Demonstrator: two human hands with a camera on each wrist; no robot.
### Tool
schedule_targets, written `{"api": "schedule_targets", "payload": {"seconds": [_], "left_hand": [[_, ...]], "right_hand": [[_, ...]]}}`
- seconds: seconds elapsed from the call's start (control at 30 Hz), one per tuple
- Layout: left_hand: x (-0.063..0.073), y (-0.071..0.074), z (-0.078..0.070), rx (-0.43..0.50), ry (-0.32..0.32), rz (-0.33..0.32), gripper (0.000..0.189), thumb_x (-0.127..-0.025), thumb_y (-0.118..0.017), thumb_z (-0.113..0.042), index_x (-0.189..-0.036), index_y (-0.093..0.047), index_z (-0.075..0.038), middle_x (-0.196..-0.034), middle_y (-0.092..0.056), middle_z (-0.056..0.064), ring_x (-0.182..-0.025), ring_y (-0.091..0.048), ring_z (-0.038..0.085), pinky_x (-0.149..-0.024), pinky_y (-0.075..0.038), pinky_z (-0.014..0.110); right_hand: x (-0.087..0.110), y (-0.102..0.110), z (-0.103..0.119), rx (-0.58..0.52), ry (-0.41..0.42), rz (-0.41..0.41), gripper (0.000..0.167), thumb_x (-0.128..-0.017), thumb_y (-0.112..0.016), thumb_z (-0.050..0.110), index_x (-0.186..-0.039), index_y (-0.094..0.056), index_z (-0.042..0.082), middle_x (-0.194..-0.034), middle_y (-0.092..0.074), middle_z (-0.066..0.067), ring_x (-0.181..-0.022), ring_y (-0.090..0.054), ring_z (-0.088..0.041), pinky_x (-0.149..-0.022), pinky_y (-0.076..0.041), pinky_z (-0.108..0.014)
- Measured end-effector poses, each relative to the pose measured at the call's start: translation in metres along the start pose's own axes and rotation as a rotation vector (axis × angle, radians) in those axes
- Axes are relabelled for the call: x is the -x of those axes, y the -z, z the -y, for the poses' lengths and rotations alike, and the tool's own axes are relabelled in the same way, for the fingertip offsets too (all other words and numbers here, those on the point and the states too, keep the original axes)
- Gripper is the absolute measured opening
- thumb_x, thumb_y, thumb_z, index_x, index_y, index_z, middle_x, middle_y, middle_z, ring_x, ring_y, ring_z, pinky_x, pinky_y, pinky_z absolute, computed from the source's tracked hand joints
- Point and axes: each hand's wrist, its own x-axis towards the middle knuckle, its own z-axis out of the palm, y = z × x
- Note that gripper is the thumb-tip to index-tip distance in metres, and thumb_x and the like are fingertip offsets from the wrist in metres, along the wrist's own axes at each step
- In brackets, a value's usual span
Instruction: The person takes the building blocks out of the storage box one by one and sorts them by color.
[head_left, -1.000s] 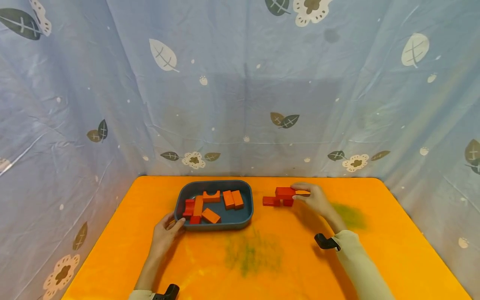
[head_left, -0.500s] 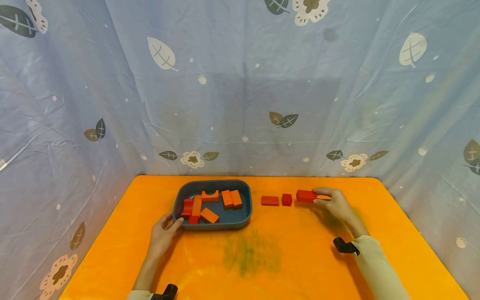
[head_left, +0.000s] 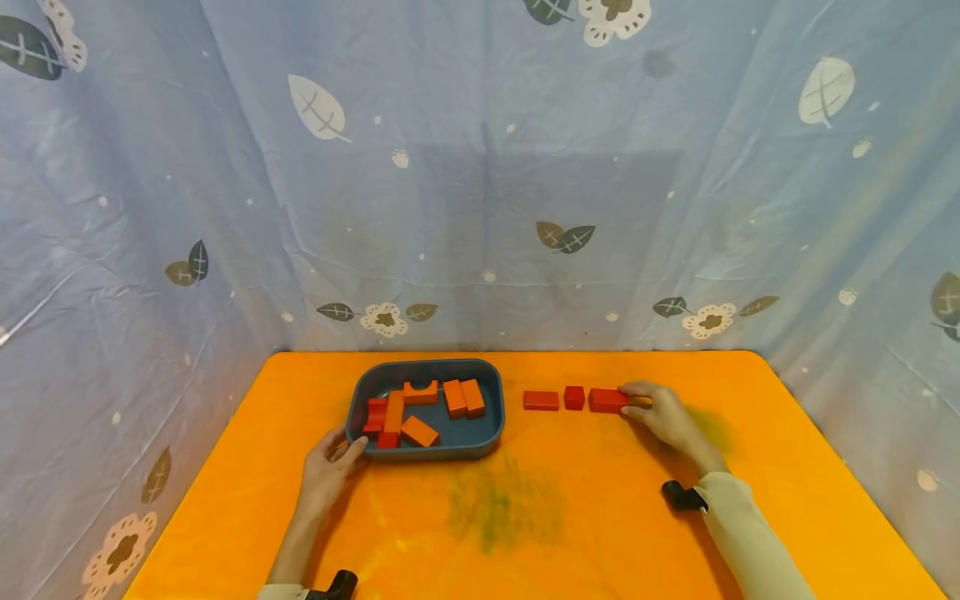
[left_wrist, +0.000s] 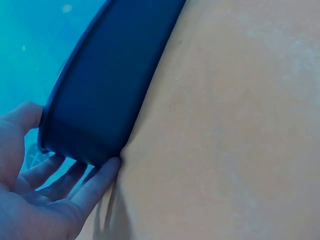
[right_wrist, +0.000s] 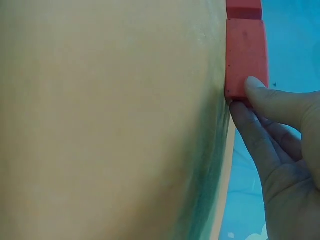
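Observation:
My left hand grips the near left corner of a dark blue-grey tray. In the left wrist view the thumb is at the tray's rim and the fingers lie against its outer wall. With thumb and fingers, my right hand pinches the right end of a red rectangular block down at the table. Left of that block stand a small red cube and a flat red block, in a row. The right wrist view shows the thumb on the held block.
Inside the tray are several orange blocks, one an arched orange block, and red blocks at its left. The orange tabletop has green smudges. A patterned blue curtain stands behind and at both sides.
My right hand has carried the red block from above the cube to the cube's right, then lowered it and shifted slightly left. My left hand stays at the tray.

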Motion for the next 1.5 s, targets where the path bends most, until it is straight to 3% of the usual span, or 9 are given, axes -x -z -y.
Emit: {"api": "schedule_targets", "payload": {"seconds": [0.17, 0.33, 0.43, 0.67, 0.9, 1.17, 1.4, 1.5], "left_hand": [[0.000, 0.002, -0.001, -0.007, 0.000, 0.000, 0.062, -0.098, -0.063, -0.024, -0.147, -0.037, 0.002, -0.147, -0.040, 0.023, -0.124, -0.052, 0.026, -0.092, -0.055, 0.031], [0.000, 0.006, -0.001, -0.025, 0.002, -0.012, 0.063, -0.097, -0.063, -0.026, -0.147, -0.037, 0.002, -0.147, -0.041, 0.022, -0.128, -0.048, 0.034, -0.091, -0.055, 0.028], [0.000, 0.008, -0.001, -0.025, 0.008, -0.013, 0.064, -0.098, -0.063, -0.026, -0.148, -0.036, 0.003, -0.148, -0.039, 0.022, -0.130, -0.045, 0.036, -0.091, -0.055, 0.026], [0.000, 0.008, 0.000, -0.013, 0.013, -0.013, 0.065, -0.097, -0.064, -0.025, -0.148, -0.035, 0.003, -0.149, -0.038, 0.022, -0.130, -0.045, 0.036, -0.091, -0.055, 0.028], [-0.001, 0.006, 0.001, -0.009, 0.009, -0.001, 0.064, -0.097, -0.063, -0.024, -0.148, -0.036, 0.003, -0.150, -0.037, 0.023, -0.133, -0.044, 0.037, -0.093, -0.055, 0.030], [-0.003, 0.004, 0.003, 0.021, 0.006, 0.014, 0.063, -0.098, -0.062, -0.021, -0.148, -0.033, 0.004, -0.150, -0.037, 0.023, -0.133, -0.043, 0.036, -0.094, -0.054, 0.030], [-0.002, 0.003, 0.002, 0.014, 0.006, 0.007, 0.063, -0.098, -0.063, -0.023, -0.148, -0.035, 0.003, -0.150, -0.037, 0.023, -0.134, -0.043, 0.036, -0.094, -0.054, 0.030], [-0.002, 0.003, 0.004, 0.012, 0.004, 0.008, 0.063, -0.097, -0.063, -0.024, -0.147, -0.036, 0.003, -0.149, -0.037, 0.023, -0.134, -0.042, 0.036, -0.095, -0.054, 0.030]], "right_hand": [[-0.002, 0.004, 0.005, -0.073, -0.065, 0.037, 0.037, -0.081, -0.076, -0.005, -0.115, -0.065, -0.012, -0.113, -0.066, -0.028, -0.103, -0.063, -0.044, -0.088, -0.053, -0.053], [-0.015, 0.010, 0.023, -0.158, -0.124, 0.070, 0.042, -0.084, -0.074, -0.003, -0.121, -0.060, -0.015, -0.119, -0.061, -0.032, -0.107, -0.062, -0.047, -0.087, -0.054, -0.048], [-0.025, 0.010, 0.041, -0.142, -0.111, 0.079, 0.038, -0.084, -0.075, 0.000, -0.116, -0.063, -0.015, -0.115, -0.064, -0.030, -0.104, -0.063, -0.045, -0.087, -0.054, -0.050], [-0.038, -0.014, 0.089, -0.075, 0.013, 0.165, 0.034, -0.082, -0.078, 0.007, -0.111, -0.070, -0.008, -0.111, -0.069, -0.022, -0.099, -0.066, -0.038, -0.087, -0.055, -0.052], [-0.052, -0.039, 0.130, -0.107, 0.117, 0.253, 0.033, -0.084, -0.076, 0.006, -0.116, -0.070, -0.002, -0.113, -0.069, -0.016, -0.101, -0.066, -0.035, -0.087, -0.056, -0.048], [-0.070, -0.069, 0.172, -0.177, 0.156, 0.362, 0.032, -0.087, -0.073, 0.006, -0.117, -0.069, -0.003, -0.116, -0.068, -0.016, -0.103, -0.066, -0.034, -0.089, -0.056, -0.046], [-0.082, -0.108, 0.214, -0.114, 0.402, 0.446, 0.024, -0.089, -0.069, 0.002, -0.114, -0.072, 0.004, -0.113, -0.070, -0.008, -0.100, -0.067, -0.021, -0.085, -0.057, -0.024], [-0.084, -0.123, 0.231, -0.091, 0.454, 0.493, 0.025, -0.091, -0.067, 0.001, -0.116, -0.071, 0.004, -0.116, -0.069, -0.005, -0.103, -0.066, -0.018, -0.086, -0.053, -0.016]]}}
